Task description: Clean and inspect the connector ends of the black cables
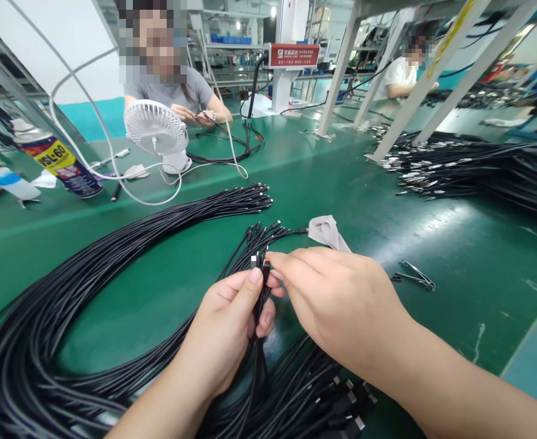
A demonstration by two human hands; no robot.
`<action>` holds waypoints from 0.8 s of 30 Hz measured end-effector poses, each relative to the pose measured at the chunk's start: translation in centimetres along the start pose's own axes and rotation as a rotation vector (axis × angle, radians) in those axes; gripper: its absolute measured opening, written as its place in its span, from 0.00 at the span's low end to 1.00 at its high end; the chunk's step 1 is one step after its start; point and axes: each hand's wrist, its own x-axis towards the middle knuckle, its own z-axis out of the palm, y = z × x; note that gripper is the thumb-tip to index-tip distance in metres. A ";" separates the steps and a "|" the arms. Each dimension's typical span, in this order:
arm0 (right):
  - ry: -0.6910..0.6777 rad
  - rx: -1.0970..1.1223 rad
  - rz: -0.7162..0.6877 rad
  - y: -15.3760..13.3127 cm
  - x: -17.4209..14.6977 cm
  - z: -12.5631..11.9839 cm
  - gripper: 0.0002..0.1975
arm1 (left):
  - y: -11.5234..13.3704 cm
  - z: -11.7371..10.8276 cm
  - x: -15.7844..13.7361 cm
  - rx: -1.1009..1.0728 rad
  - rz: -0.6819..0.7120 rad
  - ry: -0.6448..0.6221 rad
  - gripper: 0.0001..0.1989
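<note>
Several black USB cables (259, 317) are gripped in my left hand (231, 305), their plugs pointing up past the thumb. My right hand (336, 292) is closed at the fingertips around one of these plugs, close to the left thumb. Its fingers partly hide what they pinch. Behind the hands lie more cable ends (261, 235) from a large curved bundle of black cables (44, 317). Below the hands, further cables end in USB plugs (350, 402) on the green table. A grey cloth strip (325, 230) lies just beyond my right hand.
A white fan (156, 128) and a spray can (62, 161) stand at the left. Nail clippers (417, 274) lie to the right. Another cable pile (478, 167) rests beyond, by white frame legs (341, 67). A person in grey (199, 85) sits opposite, handling cables.
</note>
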 end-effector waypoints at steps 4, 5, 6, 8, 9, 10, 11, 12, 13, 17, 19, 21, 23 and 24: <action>-0.022 -0.016 -0.006 0.0 -0.1 -0.2 0.15 | 0.0 0.0 0.0 0.001 -0.001 0.004 0.14; -0.024 -0.019 -0.004 0.0 -0.1 -0.3 0.15 | 0.0 0.0 0.0 -0.004 -0.001 0.003 0.14; -0.026 -0.020 -0.002 0.0 -0.2 -0.4 0.16 | 0.0 0.0 0.0 -0.009 -0.002 0.001 0.14; -0.027 -0.018 0.003 0.0 -0.2 -0.4 0.16 | 0.1 0.0 0.0 -0.021 -0.003 -0.006 0.14; -0.025 -0.014 0.006 0.0 -0.2 -0.4 0.16 | 0.1 0.0 0.0 -0.027 -0.004 -0.009 0.14; -0.026 -0.007 0.010 0.0 -0.1 -0.4 0.16 | 0.1 0.0 0.0 -0.031 -0.008 -0.013 0.14; -0.024 0.000 0.012 0.0 -0.1 -0.4 0.17 | 0.1 0.0 -0.1 -0.035 -0.010 -0.019 0.14; -0.023 0.005 0.015 0.0 -0.1 -0.4 0.17 | 0.1 0.0 -0.1 -0.038 -0.013 -0.025 0.14; -0.023 0.010 0.017 0.0 -0.1 -0.3 0.17 | 0.1 -0.1 -0.1 -0.041 -0.013 -0.029 0.14; -0.029 0.010 0.012 0.0 -0.1 -0.2 0.16 | 0.0 -0.1 -0.1 -0.044 -0.008 -0.035 0.13; -0.034 0.001 0.003 0.0 -0.1 -0.2 0.16 | 0.0 -0.1 0.0 -0.046 -0.015 -0.029 0.13; -0.034 -0.012 -0.002 0.1 -0.2 -0.2 0.16 | 0.0 -0.2 0.0 -0.054 -0.027 -0.019 0.13; -0.026 -0.021 0.004 0.1 -0.1 -0.3 0.16 | 0.1 -0.2 0.0 -0.070 -0.037 -0.020 0.13; -0.020 -0.020 0.009 0.1 -0.1 -0.3 0.16 | 0.1 -0.3 0.0 -0.078 -0.040 -0.026 0.13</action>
